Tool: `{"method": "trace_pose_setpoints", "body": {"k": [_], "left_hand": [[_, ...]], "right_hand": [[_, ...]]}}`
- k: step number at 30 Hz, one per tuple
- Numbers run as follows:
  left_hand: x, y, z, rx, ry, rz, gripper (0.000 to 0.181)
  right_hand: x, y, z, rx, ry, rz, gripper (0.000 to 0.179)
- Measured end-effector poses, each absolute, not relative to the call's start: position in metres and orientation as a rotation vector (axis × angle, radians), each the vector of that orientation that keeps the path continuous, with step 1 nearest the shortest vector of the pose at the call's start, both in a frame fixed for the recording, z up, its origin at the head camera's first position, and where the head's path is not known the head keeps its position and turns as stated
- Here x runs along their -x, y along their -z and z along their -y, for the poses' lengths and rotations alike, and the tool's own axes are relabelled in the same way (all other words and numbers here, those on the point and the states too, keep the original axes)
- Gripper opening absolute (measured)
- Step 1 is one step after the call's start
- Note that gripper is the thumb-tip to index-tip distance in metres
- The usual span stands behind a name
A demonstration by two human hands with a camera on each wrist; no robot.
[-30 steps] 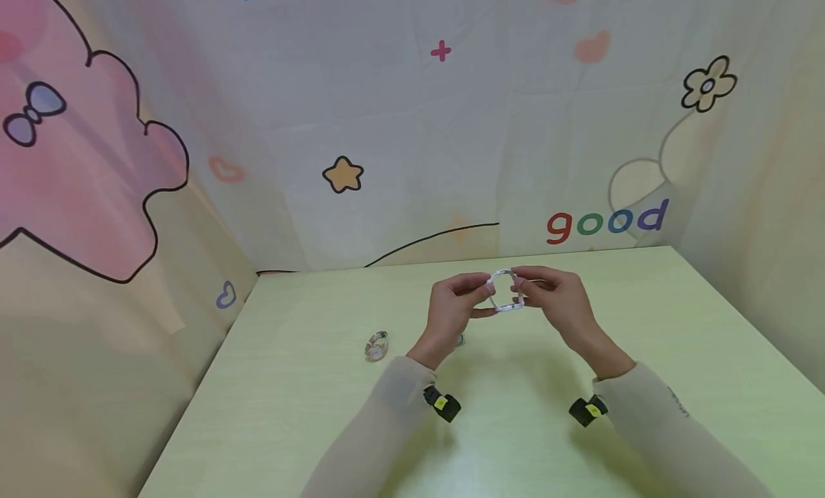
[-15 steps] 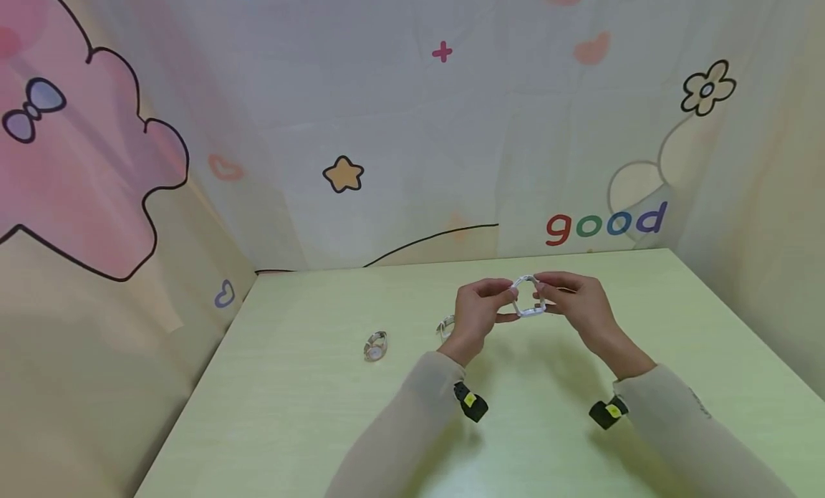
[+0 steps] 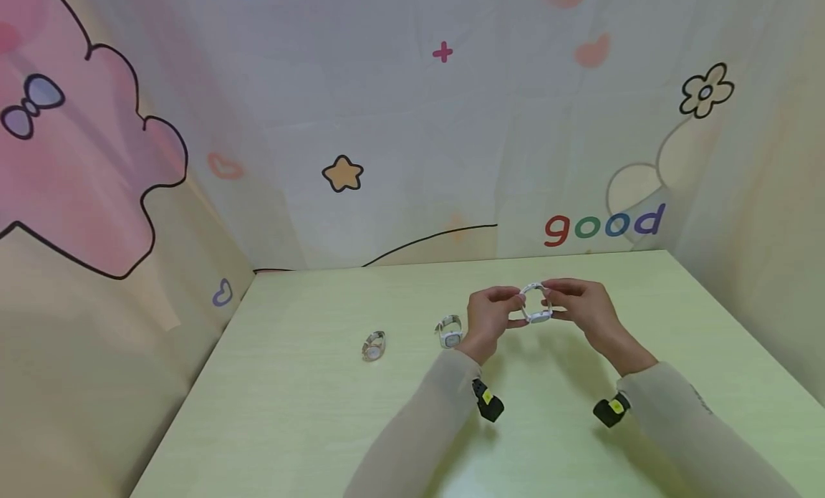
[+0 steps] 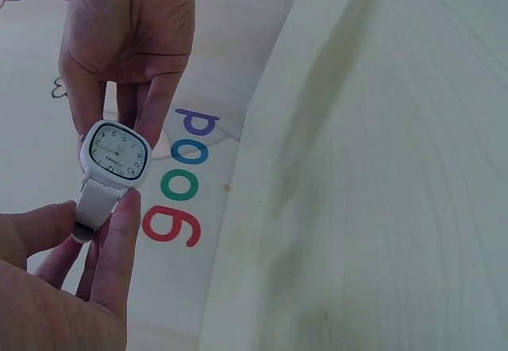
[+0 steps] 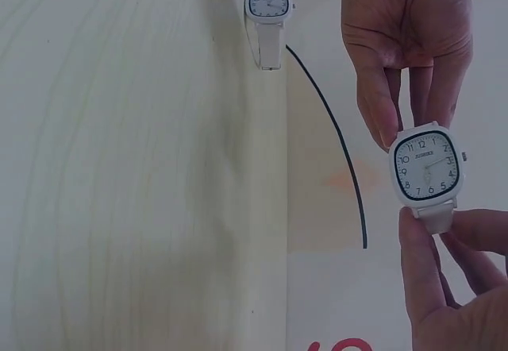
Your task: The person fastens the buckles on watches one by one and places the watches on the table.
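A white wristwatch with a rounded-square dial is held up above the table, its strap closed in a loop. My left hand pinches one side of the strap between thumb and fingers. On the opposite side, my right hand pinches it the same way. The left wrist view shows the watch's dial facing the camera, with the left-hand fingers on the white strap. In the right wrist view the dial shows numerals and hands, and a crown juts from its side.
A second white watch sits on the pale table just left of my left hand. Farther left lies a metal-banded watch. A printed curtain hangs behind the table's back edge.
Both hands have shifted right and slightly down with the watch between them. The second white watch on the table, mostly covered by the left hand before, now shows fully.
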State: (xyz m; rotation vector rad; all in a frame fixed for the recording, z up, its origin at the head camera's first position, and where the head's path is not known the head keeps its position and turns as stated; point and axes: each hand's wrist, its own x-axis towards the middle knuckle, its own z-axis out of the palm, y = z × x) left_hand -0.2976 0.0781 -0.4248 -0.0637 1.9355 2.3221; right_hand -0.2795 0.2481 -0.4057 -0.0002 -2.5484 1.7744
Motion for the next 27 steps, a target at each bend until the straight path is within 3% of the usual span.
{"method": "trace_pose_setpoints", "body": {"k": [27], "left_hand": [[0.306, 0.459, -0.098, 0.240, -2.231, -1.989, 0.008]], "right_hand": [[0.297, 0.440, -0.261, 0.180, -1.800, 2.694, 0.038]]}}
